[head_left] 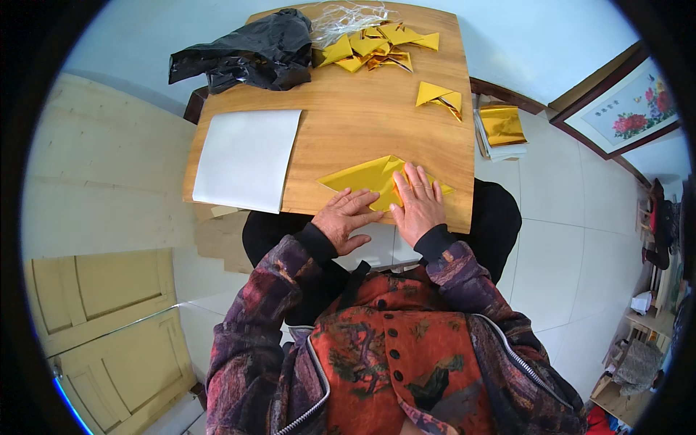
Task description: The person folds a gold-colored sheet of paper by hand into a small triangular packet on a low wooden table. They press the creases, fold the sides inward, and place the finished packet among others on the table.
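Observation:
A folded sheet of gold foil paper (362, 175) lies at the near edge of the wooden table, its long point toward the left. My right hand (418, 206) rests flat on its right part, fingers stretched out and covering some of it. On its lower left edge lie the fingertips of my left hand (346, 220), whose fingers are spread and whose palm hangs by the table's edge. Farther back at the right is a folded gold paper piece (439, 96). Several more folded gold pieces (370, 47) are heaped at the far side.
A stack of white paper (246, 159) covers the table's left side. Behind it sits a crumpled black plastic bag (254, 52), beside tangled clear plastic strands (344, 18). Right of the wooden table (348, 109), gold foil sheets (503, 125) lie on white paper, lower down. A framed flower picture (623, 105) stands farther right.

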A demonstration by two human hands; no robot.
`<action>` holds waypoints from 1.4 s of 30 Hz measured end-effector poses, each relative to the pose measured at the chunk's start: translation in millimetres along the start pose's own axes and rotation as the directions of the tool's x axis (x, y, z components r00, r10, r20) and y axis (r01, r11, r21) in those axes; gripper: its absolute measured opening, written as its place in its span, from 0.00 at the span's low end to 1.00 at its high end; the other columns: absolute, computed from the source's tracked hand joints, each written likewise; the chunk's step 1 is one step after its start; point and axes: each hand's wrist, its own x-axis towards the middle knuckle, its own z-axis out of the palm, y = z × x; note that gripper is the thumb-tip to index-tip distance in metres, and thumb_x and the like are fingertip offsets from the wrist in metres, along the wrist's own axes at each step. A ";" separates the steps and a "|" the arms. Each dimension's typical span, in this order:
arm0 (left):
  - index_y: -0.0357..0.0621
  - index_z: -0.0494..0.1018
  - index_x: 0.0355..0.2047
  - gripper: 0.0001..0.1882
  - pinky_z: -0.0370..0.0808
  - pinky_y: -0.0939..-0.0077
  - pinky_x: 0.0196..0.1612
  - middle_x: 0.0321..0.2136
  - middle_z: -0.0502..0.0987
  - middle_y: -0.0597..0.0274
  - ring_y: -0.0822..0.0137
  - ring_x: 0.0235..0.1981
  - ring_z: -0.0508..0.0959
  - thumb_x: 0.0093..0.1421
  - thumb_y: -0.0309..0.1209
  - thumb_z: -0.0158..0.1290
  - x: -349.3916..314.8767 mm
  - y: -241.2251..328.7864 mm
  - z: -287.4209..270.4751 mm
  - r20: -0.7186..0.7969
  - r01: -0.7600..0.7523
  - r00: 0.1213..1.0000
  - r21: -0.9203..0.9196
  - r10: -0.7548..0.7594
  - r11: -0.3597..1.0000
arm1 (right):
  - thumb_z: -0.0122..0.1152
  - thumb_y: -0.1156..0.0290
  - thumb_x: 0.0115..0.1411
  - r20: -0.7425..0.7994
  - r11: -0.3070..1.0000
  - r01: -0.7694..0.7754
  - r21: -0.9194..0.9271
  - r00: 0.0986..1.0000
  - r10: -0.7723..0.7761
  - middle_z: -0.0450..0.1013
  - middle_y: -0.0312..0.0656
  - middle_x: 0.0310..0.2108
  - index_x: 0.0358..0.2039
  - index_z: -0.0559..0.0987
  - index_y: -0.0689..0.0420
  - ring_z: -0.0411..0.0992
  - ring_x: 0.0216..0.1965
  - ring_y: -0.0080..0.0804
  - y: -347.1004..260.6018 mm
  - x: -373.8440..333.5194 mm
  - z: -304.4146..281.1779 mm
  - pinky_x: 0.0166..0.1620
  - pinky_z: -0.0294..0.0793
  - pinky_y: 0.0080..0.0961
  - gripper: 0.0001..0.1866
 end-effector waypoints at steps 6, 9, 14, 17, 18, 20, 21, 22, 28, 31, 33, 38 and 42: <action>0.50 0.76 0.49 0.23 0.56 0.46 0.65 0.56 0.71 0.54 0.52 0.61 0.67 0.50 0.29 0.61 2.6 16.1 -5.8 -0.136 0.100 0.981 -0.252 -0.138 0.963 | 0.58 0.58 0.59 0.010 1.000 0.002 0.027 1.000 -0.002 0.47 0.43 0.70 0.66 0.58 0.51 0.46 0.70 0.44 1.4 2.0 2.8 0.66 0.45 0.53 0.36; 0.44 0.75 0.47 0.19 0.67 0.56 0.57 0.51 0.74 0.52 0.52 0.54 0.73 0.52 0.24 0.57 9.5 27.7 -5.7 -0.370 0.091 0.920 -0.123 -0.131 0.988 | 0.60 0.55 0.58 -0.005 1.000 -0.011 0.012 1.000 0.011 0.49 0.44 0.70 0.66 0.60 0.52 0.46 0.70 0.45 -0.5 1.2 4.1 0.67 0.44 0.52 0.37; 0.42 0.73 0.49 0.20 0.73 0.59 0.48 0.48 0.76 0.52 0.50 0.46 0.76 0.54 0.24 0.56 37.4 15.2 -20.9 -0.546 0.180 0.825 0.009 -0.146 0.984 | 0.62 0.52 0.55 0.007 1.000 -0.027 -0.001 1.000 0.027 0.49 0.44 0.70 0.65 0.62 0.54 0.46 0.71 0.43 -1.2 2.6 3.6 0.67 0.43 0.52 0.40; 0.44 0.69 0.56 0.23 0.65 0.58 0.59 0.55 0.71 0.53 0.52 0.57 0.69 0.60 0.34 0.52 50.6 1.9 -22.9 -0.364 0.289 0.899 0.078 -0.243 0.954 | 0.62 0.51 0.55 0.007 0.999 -0.032 0.015 0.999 0.032 0.50 0.43 0.70 0.65 0.61 0.54 0.46 0.71 0.42 -0.6 2.4 3.0 0.67 0.43 0.52 0.40; 0.44 0.68 0.57 0.24 0.62 0.58 0.62 0.58 0.70 0.54 0.53 0.60 0.67 0.61 0.37 0.51 52.9 -1.6 -20.5 -0.304 0.309 0.918 0.149 -0.254 0.939 | 0.61 0.51 0.56 0.007 0.999 -0.029 0.024 1.000 0.029 0.50 0.43 0.70 0.65 0.61 0.55 0.46 0.71 0.42 -0.8 2.1 3.4 0.67 0.43 0.52 0.40; 0.45 0.61 0.63 0.33 0.52 0.58 0.67 0.65 0.60 0.56 0.56 0.67 0.57 0.62 0.48 0.49 52.0 -5.0 -10.6 -0.115 0.298 0.953 0.215 -0.278 0.930 | 0.60 0.50 0.57 -0.017 1.000 -0.022 0.011 1.000 0.022 0.50 0.42 0.70 0.66 0.59 0.55 0.46 0.71 0.41 -0.8 2.6 5.2 0.67 0.43 0.52 0.41; 0.45 0.60 0.64 0.35 0.53 0.58 0.67 0.66 0.58 0.55 0.55 0.67 0.56 0.62 0.51 0.49 49.5 -6.1 -4.9 -0.100 0.257 0.966 0.243 -0.239 0.936 | 0.60 0.50 0.57 -0.037 1.000 -0.016 0.008 0.999 0.017 0.49 0.42 0.70 0.66 0.59 0.55 0.46 0.71 0.41 -0.8 2.3 6.2 0.67 0.44 0.52 0.41; 0.45 0.58 0.65 0.37 0.53 0.57 0.68 0.66 0.57 0.54 0.55 0.68 0.55 0.62 0.53 0.49 46.6 -6.6 1.3 -0.044 0.234 0.972 0.273 -0.231 0.933 | 0.59 0.49 0.57 -0.026 0.999 -0.030 0.019 0.999 0.031 0.49 0.42 0.70 0.66 0.58 0.55 0.46 0.71 0.41 -1.1 1.9 7.3 0.67 0.44 0.51 0.41; 0.48 0.56 0.67 0.40 0.44 0.51 0.69 0.68 0.54 0.61 0.57 0.70 0.50 0.62 0.59 0.44 39.0 -10.4 24.5 -0.103 0.264 0.965 0.359 -0.243 0.895 | 0.57 0.49 0.59 -0.025 1.000 -0.012 0.008 1.000 0.012 0.48 0.41 0.70 0.66 0.58 0.54 0.44 0.71 0.40 1.3 0.4 7.3 0.67 0.44 0.52 0.39; 0.48 0.61 0.64 0.33 0.48 0.54 0.68 0.67 0.57 0.60 0.57 0.69 0.53 0.64 0.51 0.46 42.2 -22.4 19.5 -0.096 0.303 0.952 0.213 -0.289 0.929 | 0.56 0.58 0.60 -0.002 0.996 0.003 0.091 1.000 -0.003 0.50 0.44 0.69 0.65 0.58 0.56 0.48 0.69 0.44 7.9 2.0 4.5 0.67 0.46 0.50 0.35; 0.47 0.66 0.59 0.26 0.55 0.59 0.65 0.64 0.62 0.59 0.56 0.66 0.58 0.63 0.42 0.49 45.5 -33.6 13.5 -0.141 0.294 0.944 -0.059 -0.299 0.954 | 0.57 0.65 0.59 -0.068 0.974 0.024 0.224 0.998 -0.009 0.52 0.47 0.68 0.64 0.59 0.58 0.51 0.67 0.48 15.3 3.4 2.5 0.66 0.50 0.47 0.34; 0.44 0.76 0.43 0.17 0.70 0.71 0.52 0.48 0.74 0.58 0.51 0.51 0.71 0.52 0.21 0.53 51.7 -34.6 7.9 -0.358 0.315 0.874 -0.101 -0.329 0.944 | 0.60 0.81 0.51 -0.245 0.917 0.092 0.389 0.969 0.006 0.57 0.55 0.63 0.60 0.62 0.62 0.59 0.60 0.54 20.0 3.4 2.9 0.62 0.60 0.40 0.35; 0.49 0.74 0.39 0.18 0.69 0.58 0.50 0.43 0.74 0.61 0.54 0.49 0.71 0.45 0.28 0.60 66.6 -22.1 -9.7 -0.279 0.575 0.796 0.070 -0.537 0.815 | 0.58 0.82 0.52 -0.189 0.946 0.062 0.318 0.982 -0.001 0.58 0.55 0.63 0.60 0.63 0.61 0.59 0.62 0.54 19.0 2.6 0.1 0.64 0.59 0.39 0.33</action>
